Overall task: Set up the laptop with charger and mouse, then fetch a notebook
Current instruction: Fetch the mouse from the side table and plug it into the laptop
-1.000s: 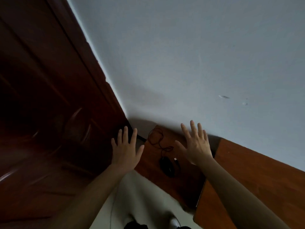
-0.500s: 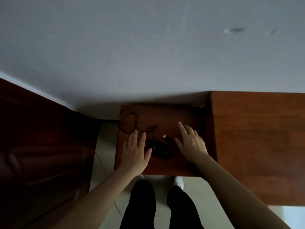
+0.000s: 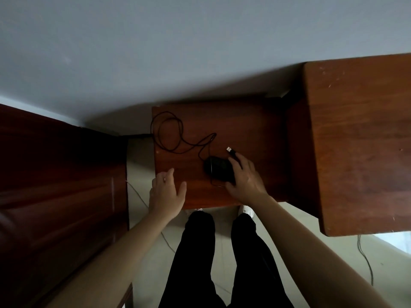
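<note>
A black wired mouse lies on a low wooden side table. Its black cable loops over the table's left part and ends in a silver USB plug just above my right hand. My right hand curls around the mouse's right side, thumb below it and fingers above, touching it. My left hand hovers with fingers apart over the table's front left corner and holds nothing. No laptop, charger or notebook is in view.
A taller wooden desk adjoins the side table on the right. A dark wooden door stands at the left. A grey wall fills the top. My legs and a thin cord are on the pale floor below.
The view swung down from the wall to the side table. My right hand moved left and closed around the mouse. My left hand slid back toward the table's front left corner.
</note>
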A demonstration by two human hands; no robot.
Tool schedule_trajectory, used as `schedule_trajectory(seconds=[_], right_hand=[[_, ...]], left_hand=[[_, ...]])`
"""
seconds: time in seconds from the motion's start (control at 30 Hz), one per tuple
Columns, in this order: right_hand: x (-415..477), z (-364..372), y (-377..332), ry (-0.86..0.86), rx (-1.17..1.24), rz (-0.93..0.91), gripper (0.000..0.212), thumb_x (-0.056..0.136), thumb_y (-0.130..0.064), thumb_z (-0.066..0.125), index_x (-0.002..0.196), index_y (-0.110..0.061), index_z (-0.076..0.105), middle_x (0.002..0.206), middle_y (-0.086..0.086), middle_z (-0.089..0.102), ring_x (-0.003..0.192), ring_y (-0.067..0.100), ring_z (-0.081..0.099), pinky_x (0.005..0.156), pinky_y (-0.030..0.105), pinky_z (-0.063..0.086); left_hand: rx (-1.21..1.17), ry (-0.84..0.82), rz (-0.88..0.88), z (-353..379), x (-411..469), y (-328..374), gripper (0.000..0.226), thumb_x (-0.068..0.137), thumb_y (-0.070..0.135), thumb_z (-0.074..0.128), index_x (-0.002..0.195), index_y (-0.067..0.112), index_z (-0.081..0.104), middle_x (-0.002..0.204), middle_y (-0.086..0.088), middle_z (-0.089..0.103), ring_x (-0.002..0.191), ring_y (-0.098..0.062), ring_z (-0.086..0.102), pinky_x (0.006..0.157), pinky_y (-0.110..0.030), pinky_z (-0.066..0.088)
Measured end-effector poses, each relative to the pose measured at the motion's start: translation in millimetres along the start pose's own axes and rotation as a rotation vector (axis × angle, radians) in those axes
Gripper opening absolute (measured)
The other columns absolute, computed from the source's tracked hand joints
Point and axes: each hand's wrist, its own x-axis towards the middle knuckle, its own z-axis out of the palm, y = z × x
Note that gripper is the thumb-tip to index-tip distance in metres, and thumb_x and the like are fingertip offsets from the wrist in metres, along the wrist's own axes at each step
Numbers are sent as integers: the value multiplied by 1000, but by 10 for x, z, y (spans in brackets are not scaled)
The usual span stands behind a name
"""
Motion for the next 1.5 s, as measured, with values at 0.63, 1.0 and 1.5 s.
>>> schedule_trajectory(seconds=[0.63,1.0,1.5], right_hand=[[-26,-91,574,30,353,461,38,81,-22,76,117,-13,65,108,12,72,107,31,66,86,31,49],[-276,-904,-147,222,858,414,13,92,-27,62,104,-25,67,73,-2,75,72,10,74,76,35,62],[-1701,-2274,108,881,1033,325,13,98,-35,61,111,-31,64,94,-6,72,74,11,73,60,33,62]], left_hand=[[-809,99,-391,392,558,702,41,96,39,61,131,17,61,121,-5,65,107,-17,60,88,-28,47],[-628,210,85,-732,-39,652,25,100,28,55,111,12,71,102,1,72,94,-10,65,79,-20,51],[-485,449,561,-1945,-710,1610,22,98,32,53,91,18,67,79,5,71,77,-17,65,72,-33,48]])
